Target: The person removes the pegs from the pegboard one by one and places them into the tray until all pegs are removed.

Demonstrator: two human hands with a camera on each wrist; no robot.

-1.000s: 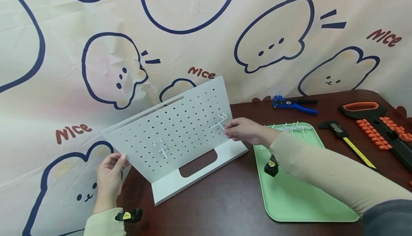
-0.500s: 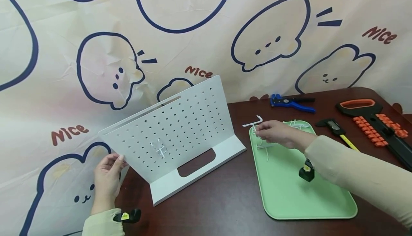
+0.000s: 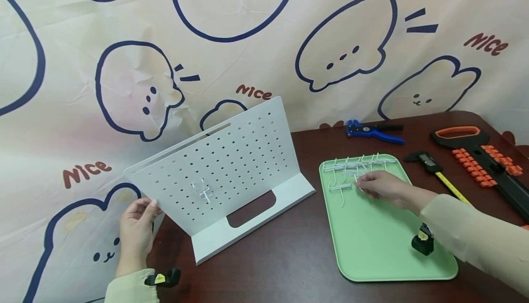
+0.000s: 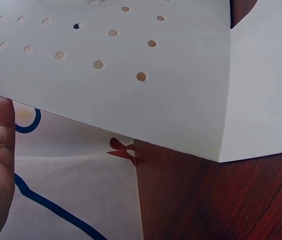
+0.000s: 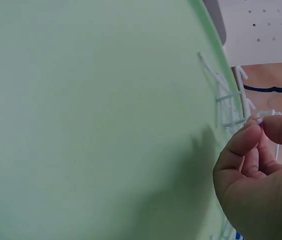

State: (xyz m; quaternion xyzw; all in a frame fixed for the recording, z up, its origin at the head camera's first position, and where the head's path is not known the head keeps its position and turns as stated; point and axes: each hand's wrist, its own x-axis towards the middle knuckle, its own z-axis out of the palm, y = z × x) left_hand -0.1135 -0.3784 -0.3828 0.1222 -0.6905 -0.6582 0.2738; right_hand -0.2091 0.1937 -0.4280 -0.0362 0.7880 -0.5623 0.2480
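A white pegboard (image 3: 231, 156) stands tilted back on its bent foot. My left hand (image 3: 136, 234) grips its left edge, thumb on the front; in the left wrist view the fingers (image 4: 5, 125) reach that edge. Low on the board's left half hangs a white wire hook (image 3: 205, 195). Over the far end of the green tray (image 3: 384, 243), my right hand (image 3: 380, 186) pinches another white hook (image 5: 271, 114) between thumb and fingertip. Its lower part is hidden by the hand. Several white hooks (image 3: 336, 166) lie along the tray's far rim, and one separate hook (image 3: 340, 188) lies nearer.
Behind the tray lie blue-handled pliers (image 3: 372, 131). To its right are a digital caliper (image 3: 427, 161) with a yellow strip beyond it, and a black and orange tool (image 3: 492, 160). A printed cloth (image 3: 264, 55) hangs behind the dark table (image 3: 289, 243).
My right hand has carried the hook from the board's right side rightward to the tray's far end. My left hand stays on the board's edge. The view has shifted slightly.
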